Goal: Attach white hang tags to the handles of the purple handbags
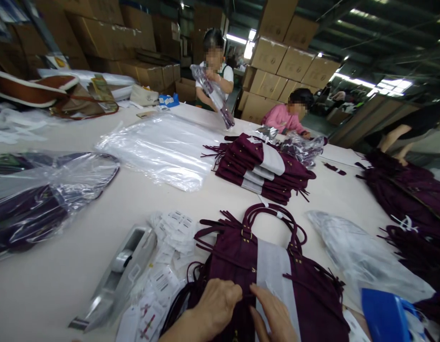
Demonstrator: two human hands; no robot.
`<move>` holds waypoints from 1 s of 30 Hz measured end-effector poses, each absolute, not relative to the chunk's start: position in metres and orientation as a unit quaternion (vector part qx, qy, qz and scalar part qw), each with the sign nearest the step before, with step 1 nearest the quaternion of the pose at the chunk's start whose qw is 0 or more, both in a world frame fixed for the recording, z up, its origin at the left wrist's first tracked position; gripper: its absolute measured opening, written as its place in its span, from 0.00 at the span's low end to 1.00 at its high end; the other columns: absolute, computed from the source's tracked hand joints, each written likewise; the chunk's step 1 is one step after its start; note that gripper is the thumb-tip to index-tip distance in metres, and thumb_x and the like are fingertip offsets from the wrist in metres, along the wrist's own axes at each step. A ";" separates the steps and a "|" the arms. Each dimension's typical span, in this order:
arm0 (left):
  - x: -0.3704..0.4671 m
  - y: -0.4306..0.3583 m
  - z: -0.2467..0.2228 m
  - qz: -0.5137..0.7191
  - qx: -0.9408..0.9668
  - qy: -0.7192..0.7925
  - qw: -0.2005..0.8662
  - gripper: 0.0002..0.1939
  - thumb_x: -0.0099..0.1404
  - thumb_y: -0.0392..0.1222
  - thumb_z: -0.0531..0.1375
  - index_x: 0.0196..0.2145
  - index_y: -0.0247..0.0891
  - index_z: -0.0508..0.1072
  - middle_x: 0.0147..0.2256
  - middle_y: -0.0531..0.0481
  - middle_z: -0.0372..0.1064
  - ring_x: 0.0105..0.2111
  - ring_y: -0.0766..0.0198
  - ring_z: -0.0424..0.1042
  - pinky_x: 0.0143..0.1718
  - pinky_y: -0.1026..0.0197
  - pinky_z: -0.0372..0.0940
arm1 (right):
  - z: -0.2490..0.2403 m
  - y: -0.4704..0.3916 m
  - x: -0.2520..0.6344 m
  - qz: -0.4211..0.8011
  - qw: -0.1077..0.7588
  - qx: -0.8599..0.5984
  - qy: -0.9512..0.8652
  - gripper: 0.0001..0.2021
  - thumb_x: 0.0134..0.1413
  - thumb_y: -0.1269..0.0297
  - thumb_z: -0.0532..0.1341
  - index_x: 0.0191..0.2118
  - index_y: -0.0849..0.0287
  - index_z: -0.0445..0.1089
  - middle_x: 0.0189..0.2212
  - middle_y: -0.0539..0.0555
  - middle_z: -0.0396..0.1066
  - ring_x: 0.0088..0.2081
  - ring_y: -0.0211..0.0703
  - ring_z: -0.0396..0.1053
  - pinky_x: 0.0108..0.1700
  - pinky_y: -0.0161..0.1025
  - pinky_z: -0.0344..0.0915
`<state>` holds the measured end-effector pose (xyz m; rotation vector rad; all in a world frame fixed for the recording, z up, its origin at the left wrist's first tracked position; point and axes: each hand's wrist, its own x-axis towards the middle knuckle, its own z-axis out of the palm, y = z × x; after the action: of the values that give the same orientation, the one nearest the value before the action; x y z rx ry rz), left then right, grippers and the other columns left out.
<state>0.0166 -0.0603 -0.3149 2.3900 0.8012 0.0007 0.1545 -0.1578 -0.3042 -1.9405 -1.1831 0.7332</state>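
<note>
A dark purple handbag (317, 294) with fringed ties lies near me, its looped handles pointing away. A pale grey band (275, 266) wraps its middle. My left hand (218, 304) rests over the bag's left front, fingers curled closed; whatever they pinch is too small to make out. Just right of it, my right hand (273, 311) is at the grey band's left edge, thumb and forefinger apart, with nothing visible between them. Left of the bag lie white printed tags (163, 280) and a grey metal tape dispenser (116, 280).
Beyond the bag sits a stack of folded purple bags (255, 166), with clear plastic sleeves (166, 147) to its left. A bagged item (45, 204) lies far left. A blue object (385, 313) is at lower right. Three people work around the table.
</note>
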 end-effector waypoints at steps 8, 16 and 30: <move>0.043 0.001 -0.310 0.067 0.859 0.375 0.342 0.11 0.63 0.41 0.50 0.35 0.39 0.72 0.34 0.51 0.69 0.37 0.65 0.67 0.40 0.64 0.60 | -0.309 -0.103 0.197 0.337 0.288 -0.760 -0.476 0.14 0.52 0.52 0.52 0.30 0.54 0.70 0.20 0.51 0.70 0.23 0.42 0.66 0.27 0.37 0.60; 0.097 0.053 -0.342 0.027 0.807 0.509 0.299 0.14 0.57 0.33 0.51 0.37 0.41 0.74 0.37 0.45 0.67 0.42 0.55 0.65 0.42 0.52 0.61 | -0.303 -0.048 0.226 0.181 0.014 -0.828 -0.530 0.14 0.57 0.64 0.47 0.29 0.57 0.68 0.26 0.56 0.73 0.30 0.48 0.71 0.28 0.38 0.52; 0.102 0.060 -0.345 0.034 0.840 0.429 0.331 0.12 0.57 0.30 0.51 0.33 0.38 0.73 0.33 0.52 0.70 0.35 0.67 0.68 0.38 0.66 0.62 | -0.313 -0.019 0.212 0.244 0.045 -0.806 -0.537 0.11 0.56 0.66 0.50 0.33 0.57 0.69 0.28 0.55 0.74 0.32 0.44 0.70 0.30 0.36 0.53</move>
<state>0.1020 0.0600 -0.3448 2.1964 1.1207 0.0889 0.2121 -0.0188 -0.3126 -2.4626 -1.6392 0.7457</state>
